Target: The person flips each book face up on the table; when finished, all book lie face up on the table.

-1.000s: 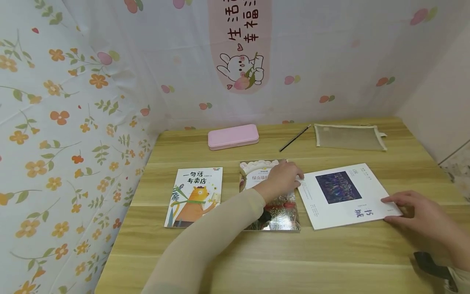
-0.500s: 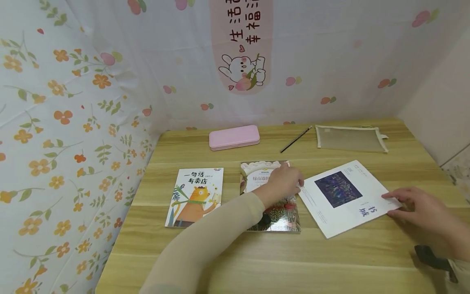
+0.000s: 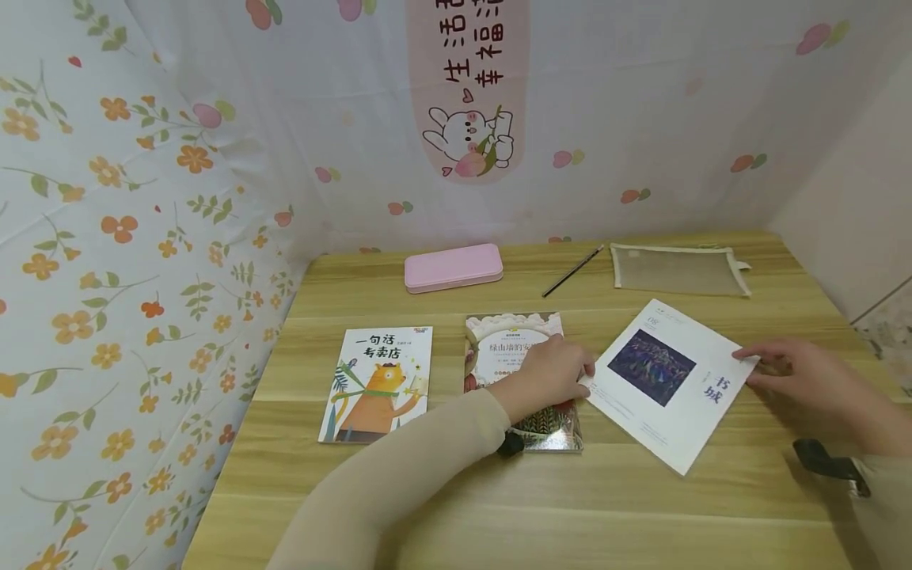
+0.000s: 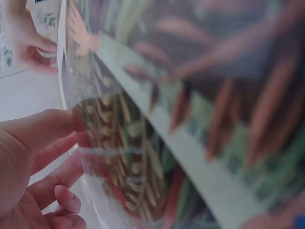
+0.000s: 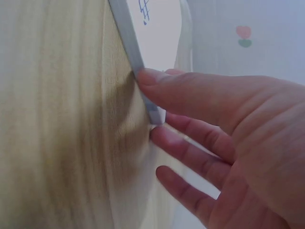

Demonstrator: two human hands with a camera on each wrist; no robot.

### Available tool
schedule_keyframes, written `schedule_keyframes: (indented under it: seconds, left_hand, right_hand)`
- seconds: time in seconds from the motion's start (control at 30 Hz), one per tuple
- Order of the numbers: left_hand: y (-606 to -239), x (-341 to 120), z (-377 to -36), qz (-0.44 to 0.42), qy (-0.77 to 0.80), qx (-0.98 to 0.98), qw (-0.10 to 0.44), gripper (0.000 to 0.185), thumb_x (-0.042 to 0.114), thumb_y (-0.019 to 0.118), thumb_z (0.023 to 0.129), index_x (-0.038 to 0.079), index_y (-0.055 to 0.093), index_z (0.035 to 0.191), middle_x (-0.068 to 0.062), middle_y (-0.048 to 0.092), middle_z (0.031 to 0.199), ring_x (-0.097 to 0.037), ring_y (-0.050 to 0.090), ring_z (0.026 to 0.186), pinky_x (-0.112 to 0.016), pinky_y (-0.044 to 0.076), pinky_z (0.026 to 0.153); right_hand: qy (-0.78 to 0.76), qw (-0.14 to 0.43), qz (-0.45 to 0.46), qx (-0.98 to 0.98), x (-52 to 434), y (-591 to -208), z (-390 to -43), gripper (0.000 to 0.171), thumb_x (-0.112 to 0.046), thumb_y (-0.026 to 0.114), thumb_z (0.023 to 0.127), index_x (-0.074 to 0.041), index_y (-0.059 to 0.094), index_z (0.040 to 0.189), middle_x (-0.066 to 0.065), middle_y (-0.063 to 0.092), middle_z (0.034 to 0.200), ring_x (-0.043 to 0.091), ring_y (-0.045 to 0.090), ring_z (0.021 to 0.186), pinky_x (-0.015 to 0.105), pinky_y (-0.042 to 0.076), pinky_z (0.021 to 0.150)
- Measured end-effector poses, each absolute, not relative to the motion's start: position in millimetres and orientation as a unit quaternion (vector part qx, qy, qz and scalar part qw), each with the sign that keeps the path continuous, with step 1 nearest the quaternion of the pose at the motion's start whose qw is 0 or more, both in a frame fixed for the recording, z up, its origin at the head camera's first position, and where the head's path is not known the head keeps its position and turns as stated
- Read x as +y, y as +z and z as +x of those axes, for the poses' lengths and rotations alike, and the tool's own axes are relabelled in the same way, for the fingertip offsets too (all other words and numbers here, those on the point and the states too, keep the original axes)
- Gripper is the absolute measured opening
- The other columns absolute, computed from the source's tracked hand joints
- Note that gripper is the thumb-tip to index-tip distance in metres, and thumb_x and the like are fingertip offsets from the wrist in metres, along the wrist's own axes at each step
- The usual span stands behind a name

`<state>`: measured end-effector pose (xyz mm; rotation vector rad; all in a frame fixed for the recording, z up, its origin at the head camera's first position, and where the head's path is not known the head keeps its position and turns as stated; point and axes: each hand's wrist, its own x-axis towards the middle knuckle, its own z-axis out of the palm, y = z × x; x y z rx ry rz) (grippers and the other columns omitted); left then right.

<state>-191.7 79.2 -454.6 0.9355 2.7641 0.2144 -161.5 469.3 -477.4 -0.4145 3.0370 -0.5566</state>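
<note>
A thin white book (image 3: pixel 634 412) with a dark picture on its cover lies turned at an angle on the table. My left hand (image 3: pixel 547 376) reaches across a glossy illustrated book (image 3: pixel 502 332) and pinches the white book's left corner. In the left wrist view, the left thumb (image 4: pixel 43 129) is right at the illustrated book's edge. At the white book's right corner, my right hand (image 3: pixel 805 376) grips between thumb and fingers; the right wrist view shows the thumb (image 5: pixel 157 82) on the book's edge, two lower fingers spread.
A children's book (image 3: pixel 381 380) with an orange bear lies on the left of the wooden table (image 3: pixel 513 514). Along the back are a pink pencil case (image 3: pixel 454 267), a pencil (image 3: pixel 572 271) and a mesh zip pouch (image 3: pixel 677 271). A patterned curtain (image 3: pixel 321 119) stands behind.
The white book has turned counterclockwise, its top corner swinging left and its bottom corner toward me. My right hand has moved up slightly with it; my left hand has come slightly lower.
</note>
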Motion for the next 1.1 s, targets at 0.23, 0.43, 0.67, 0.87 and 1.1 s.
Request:
schedule_keyframes:
  seconds: [0.23, 0.43, 0.67, 0.87, 1.1]
  left_hand:
    - [-449, 84, -175, 0.343, 0.070, 0.928, 0.130, 0.024, 0.039, 0.081, 0.088, 0.039, 0.079, 0.113, 0.026, 0.064, 0.077, 0.002, 0.059, 0.084, -0.017, 0.043, 0.057]
    - [-452, 86, -159, 0.367, 0.056, 0.920, 0.125, 0.027, 0.048, 0.080, 0.088, 0.042, 0.077, 0.114, 0.028, 0.059, 0.071, -0.001, 0.056, 0.089, -0.018, 0.042, 0.060]
    - [-458, 88, -149, 0.372, 0.071, 0.918, 0.116, 0.029, 0.052, 0.080, 0.087, 0.043, 0.077, 0.114, 0.030, 0.059, 0.076, -0.004, 0.050, 0.091, -0.019, 0.039, 0.062]
    - [-461, 95, -140, 0.374, 0.049, 0.921, 0.098, 0.030, 0.058, 0.078, 0.085, 0.046, 0.075, 0.113, 0.031, 0.062, 0.076, -0.004, 0.047, 0.087, -0.021, 0.038, 0.059]
    - [-455, 92, -135, 0.382, 0.048, 0.920, 0.078, 0.031, 0.056, 0.077, 0.087, 0.044, 0.076, 0.115, 0.027, 0.063, 0.081, -0.001, 0.049, 0.082, -0.019, 0.037, 0.056]
  right_hand:
    - [-0.170, -0.020, -0.170, 0.971, 469, -478, -185, 0.031, -0.008, 0.090, 0.076, -0.010, 0.080, 0.106, 0.019, 0.075, 0.107, -0.005, 0.058, 0.086, 0.025, 0.051, 0.068]
    - [-0.170, 0.015, -0.168, 0.971, 460, -475, -201, 0.032, -0.004, 0.082, 0.084, -0.006, 0.078, 0.115, 0.026, 0.069, 0.121, 0.042, 0.067, 0.106, 0.045, 0.056, 0.082]
    - [-0.189, 0.046, -0.171, 0.966, 448, -472, -219, 0.033, -0.004, 0.076, 0.091, -0.007, 0.075, 0.123, 0.030, 0.062, 0.134, 0.054, 0.059, 0.120, 0.068, 0.047, 0.093]
    - [-0.179, 0.021, -0.193, 0.965, 443, -474, -226, 0.033, -0.005, 0.076, 0.091, -0.008, 0.074, 0.124, 0.023, 0.068, 0.127, 0.043, 0.065, 0.111, 0.059, 0.053, 0.089]
    - [-0.169, -0.003, -0.197, 0.966, 441, -478, -229, 0.034, 0.000, 0.076, 0.090, -0.009, 0.075, 0.123, 0.023, 0.069, 0.124, 0.028, 0.064, 0.095, 0.037, 0.052, 0.074]
